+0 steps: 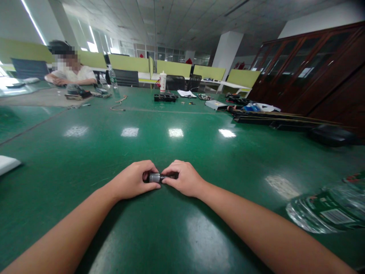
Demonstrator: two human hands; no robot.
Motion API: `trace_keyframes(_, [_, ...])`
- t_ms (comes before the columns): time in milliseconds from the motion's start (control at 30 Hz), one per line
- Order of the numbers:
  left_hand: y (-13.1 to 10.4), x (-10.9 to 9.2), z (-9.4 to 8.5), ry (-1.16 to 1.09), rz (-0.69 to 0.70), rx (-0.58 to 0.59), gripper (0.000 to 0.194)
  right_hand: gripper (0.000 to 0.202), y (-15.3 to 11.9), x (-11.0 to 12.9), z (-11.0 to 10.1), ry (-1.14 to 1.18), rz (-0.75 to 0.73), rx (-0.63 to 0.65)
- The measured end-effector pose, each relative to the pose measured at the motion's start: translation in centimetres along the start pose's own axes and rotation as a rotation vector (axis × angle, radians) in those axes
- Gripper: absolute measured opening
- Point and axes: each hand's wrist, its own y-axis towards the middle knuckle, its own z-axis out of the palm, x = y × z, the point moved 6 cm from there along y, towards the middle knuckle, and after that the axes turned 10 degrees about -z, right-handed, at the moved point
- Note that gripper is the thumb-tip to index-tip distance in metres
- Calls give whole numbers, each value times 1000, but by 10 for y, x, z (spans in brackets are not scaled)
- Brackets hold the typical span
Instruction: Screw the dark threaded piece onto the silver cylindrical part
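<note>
A small silver metal cylinder [154,177] with a thin dark shaft [163,177] lies lengthwise between my hands, low over the green table [171,148]. Its exact kind is too small to tell. My left hand [139,180] is closed round the cylinder's body, thumb below and fingers above. On the other side, my right hand [184,178] pinches the shaft end, where a dark part shows partly inside the curled fingers. The fingertips of both hands almost meet at the middle. My palms hide the two outer ends of the piece.
A large clear water bottle [327,209] lies at the right. Black bars and parts [256,116] are piled at the back right, near a grey box [216,105]. A white tumbler [162,82] stands at the far edge. Another person [71,72] sits at the far left.
</note>
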Motion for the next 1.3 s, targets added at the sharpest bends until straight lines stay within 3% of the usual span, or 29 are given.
trace_keyframes(667, [-1, 1, -2, 2, 14, 10, 25, 15, -1, 3, 2, -5, -81, 21])
trace_keyframes(1300, [-2, 1, -3, 16, 56, -16, 23, 14, -3, 0, 0, 26, -59, 10])
